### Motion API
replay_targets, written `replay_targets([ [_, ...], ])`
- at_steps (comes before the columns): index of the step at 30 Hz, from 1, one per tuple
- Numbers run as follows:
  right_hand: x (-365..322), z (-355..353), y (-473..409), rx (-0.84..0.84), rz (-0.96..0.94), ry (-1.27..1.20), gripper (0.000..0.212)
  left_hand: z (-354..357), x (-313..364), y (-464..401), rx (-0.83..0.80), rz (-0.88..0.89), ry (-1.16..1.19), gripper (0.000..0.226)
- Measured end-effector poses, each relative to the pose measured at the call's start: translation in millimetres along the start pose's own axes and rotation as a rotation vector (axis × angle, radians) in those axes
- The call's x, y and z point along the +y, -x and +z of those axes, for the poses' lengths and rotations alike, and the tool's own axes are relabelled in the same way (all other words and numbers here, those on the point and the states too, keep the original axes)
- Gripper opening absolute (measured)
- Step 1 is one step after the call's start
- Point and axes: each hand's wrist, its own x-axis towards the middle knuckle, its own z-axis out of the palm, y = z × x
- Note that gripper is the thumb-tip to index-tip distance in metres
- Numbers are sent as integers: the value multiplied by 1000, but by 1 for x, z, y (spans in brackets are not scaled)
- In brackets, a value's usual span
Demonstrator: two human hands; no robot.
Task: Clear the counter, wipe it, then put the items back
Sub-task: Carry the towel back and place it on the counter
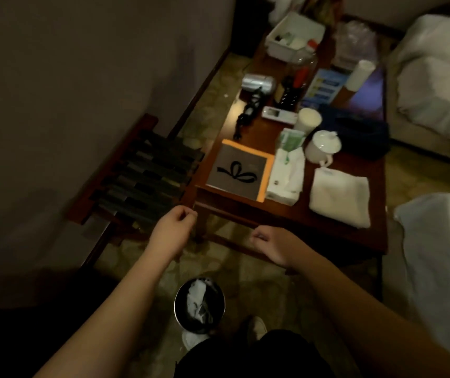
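Now the person stands at the near edge of the wooden counter [286,214], both arms stretched forward. The left hand [173,227] hovers just off the near left corner, its fingers loosely curled and holding nothing. The right hand [271,241] hangs just in front of the near edge, its fingers also curled inward, empty. The counter is still full of things. A folded white towel [339,196] lies at the near right side. Beside it is a white tissue pack [286,175], and toward the near left corner a grey card with an orange border [239,170]. Behind the towel stands a white lidded cup [323,145]. A silver hair dryer [259,83] lies near the left edge, and a white tray [294,34] sits at the far end. On the floor, near the person's feet, stands a round bin [199,306] with crumpled paper inside
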Motion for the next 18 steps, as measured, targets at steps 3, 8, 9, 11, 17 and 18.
replay_targets([
  [3,24,-15,23,96,16,-7,29,24,24,7,-62,77,-54,18],
  [8,73,-39,52,249,68,-81,25,69,57,7,-136,152,-138,15],
  [9,83,-45,56,275,84,-94,24,79,63,7,-147,161,-140,15],
  [11,104,-59,59,320,104,-143,22,100,74,5,-171,177,-152,15],
  [17,174,-102,41,548,137,-294,24,187,111,-8,-225,203,-261,17],
  [18,185,-109,34,590,147,-310,26,204,117,-13,-237,201,-286,15],
])
